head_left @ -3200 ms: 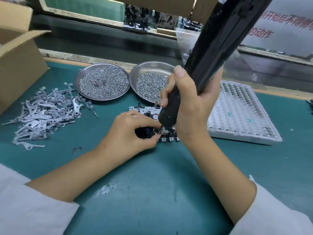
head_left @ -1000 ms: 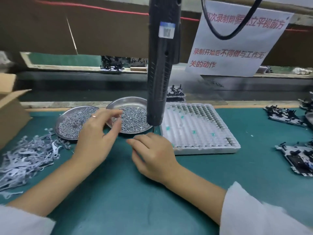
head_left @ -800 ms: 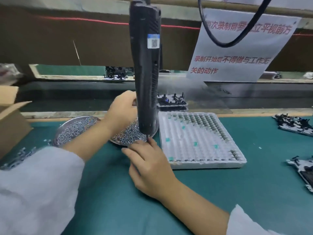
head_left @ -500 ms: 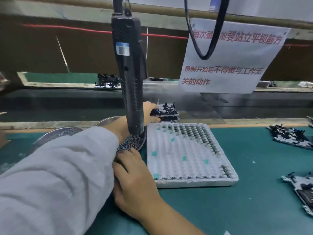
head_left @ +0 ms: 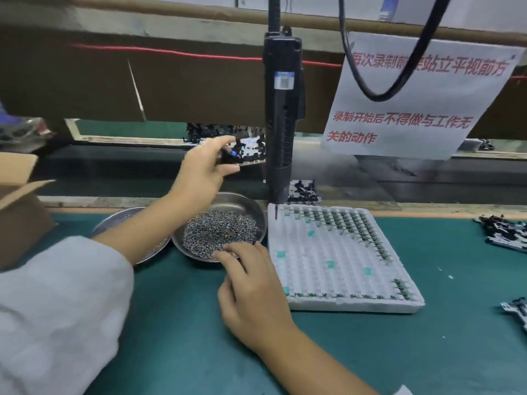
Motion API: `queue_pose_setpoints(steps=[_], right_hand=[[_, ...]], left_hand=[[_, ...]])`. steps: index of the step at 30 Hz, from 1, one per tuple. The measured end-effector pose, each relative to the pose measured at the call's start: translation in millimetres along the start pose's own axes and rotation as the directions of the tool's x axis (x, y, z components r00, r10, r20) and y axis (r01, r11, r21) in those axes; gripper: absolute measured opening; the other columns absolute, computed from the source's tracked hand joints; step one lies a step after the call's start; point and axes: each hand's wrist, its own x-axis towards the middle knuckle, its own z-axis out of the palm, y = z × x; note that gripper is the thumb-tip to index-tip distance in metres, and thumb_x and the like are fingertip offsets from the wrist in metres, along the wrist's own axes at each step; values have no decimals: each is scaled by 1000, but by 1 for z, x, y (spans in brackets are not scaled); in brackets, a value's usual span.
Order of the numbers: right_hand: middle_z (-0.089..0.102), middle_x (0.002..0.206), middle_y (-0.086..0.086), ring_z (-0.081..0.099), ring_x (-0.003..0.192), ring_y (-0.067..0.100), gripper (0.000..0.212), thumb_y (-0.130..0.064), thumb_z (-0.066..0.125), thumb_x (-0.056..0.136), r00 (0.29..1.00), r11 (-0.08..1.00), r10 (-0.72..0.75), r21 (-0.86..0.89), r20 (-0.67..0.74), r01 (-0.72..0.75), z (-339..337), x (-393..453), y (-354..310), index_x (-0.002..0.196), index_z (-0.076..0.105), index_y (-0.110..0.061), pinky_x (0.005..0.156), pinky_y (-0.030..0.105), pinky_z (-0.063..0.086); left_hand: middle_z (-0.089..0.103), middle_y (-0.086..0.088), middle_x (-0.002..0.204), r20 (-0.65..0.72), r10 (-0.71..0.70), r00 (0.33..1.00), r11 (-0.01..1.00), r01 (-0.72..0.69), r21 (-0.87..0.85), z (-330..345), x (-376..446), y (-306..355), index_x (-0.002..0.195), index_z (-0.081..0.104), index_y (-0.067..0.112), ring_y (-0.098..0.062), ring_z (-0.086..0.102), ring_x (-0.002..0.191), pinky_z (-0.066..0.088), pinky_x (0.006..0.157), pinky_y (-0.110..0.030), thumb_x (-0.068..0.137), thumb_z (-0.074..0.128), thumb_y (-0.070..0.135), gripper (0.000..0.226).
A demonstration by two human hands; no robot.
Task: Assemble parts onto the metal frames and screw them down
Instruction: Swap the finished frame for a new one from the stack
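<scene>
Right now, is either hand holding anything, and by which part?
The left hand holds a metal frame assembly by its left end, lifted above the conveyor. The right hand has its fingers in the screw dish; any pinched screw cannot be told.
</scene>
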Motion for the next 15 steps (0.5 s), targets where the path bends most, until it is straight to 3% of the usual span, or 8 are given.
queue_pose_setpoints(steps=[3,6,8,11,13,15], right_hand=[[56,124,17,52,115,27,40,-9,48,84,998,996,63,55,4,-63,-2,-1,-2,122,59,0,100,38,43],[44,139,14,38,131,19,48,-18,43,92,984,969,174,182,-32,-165,-6,0,-8,136,44,0,112,24,27],[41,141,9,33,133,11,49,-21,41,94,972,948,219,256,-86,-191,-8,-2,-10,139,38,-2,112,18,22],[43,138,-1,37,130,6,46,-21,37,96,961,940,218,301,-168,-161,-11,-6,-10,137,41,-2,110,16,24],[52,130,6,46,123,16,41,-19,37,98,973,961,112,271,-200,-55,-12,-8,-7,130,50,5,108,25,34],[63,114,11,57,105,27,35,-16,42,99,976,974,-102,179,-194,138,-11,-9,-8,118,59,7,95,38,46]], left_hand=[[57,1,116,-73,63,995,997,-61,38,-47,-36,-15,131,52,16,-14,54,108,41,100,-27,82,68,1,54],[59,7,109,-56,94,994,995,-92,36,-73,-84,-16,124,53,18,-8,56,103,45,98,-23,80,70,0,51],[59,20,102,-34,44,998,999,-44,18,-80,-123,-21,113,51,33,-3,59,97,45,92,-18,79,72,5,49],[57,34,109,53,-15,999,999,12,46,-82,-181,-32,102,46,49,19,53,100,39,89,-7,80,72,19,45],[61,29,107,117,-23,993,993,8,121,-78,-206,-38,107,45,47,9,56,102,41,91,-12,81,66,35,35],[63,19,104,158,-21,987,973,-16,229,-75,-223,-42,111,38,46,-12,63,95,49,83,-31,82,62,42,38]])
